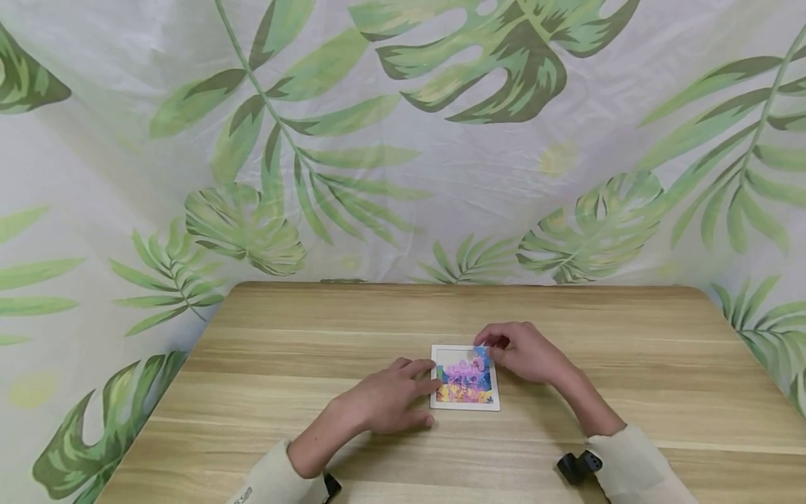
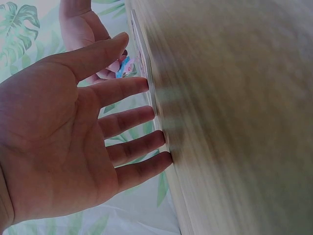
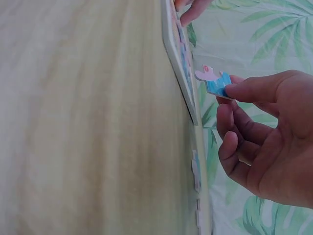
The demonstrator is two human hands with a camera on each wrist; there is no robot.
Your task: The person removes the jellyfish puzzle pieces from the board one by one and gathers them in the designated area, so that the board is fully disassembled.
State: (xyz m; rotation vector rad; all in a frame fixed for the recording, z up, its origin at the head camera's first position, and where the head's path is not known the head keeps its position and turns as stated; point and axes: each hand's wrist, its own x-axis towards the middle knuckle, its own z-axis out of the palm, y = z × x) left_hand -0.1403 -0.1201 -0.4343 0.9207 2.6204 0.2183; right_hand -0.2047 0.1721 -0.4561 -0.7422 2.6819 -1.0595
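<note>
A square jigsaw puzzle board (image 1: 466, 407) with a white border lies on the table. Pink, blue and yellow pieces fill its lower part, while a pale area shows at its upper left. My right hand (image 1: 529, 353) is at the board's upper right corner, pinching a blue and pink puzzle piece (image 3: 217, 84) between thumb and index finger. In the right wrist view that piece is held up off the board. My left hand (image 1: 390, 399) lies at the board's left side with fingers spread and extended, their tips at the border.
In the right wrist view, loose puzzle pieces (image 3: 196, 171) lie on the wooden table (image 1: 283, 392) beside the board. A leaf-patterned cloth (image 1: 466, 175) hangs behind the table. A black wrist device (image 1: 579, 467) sits at the right sleeve.
</note>
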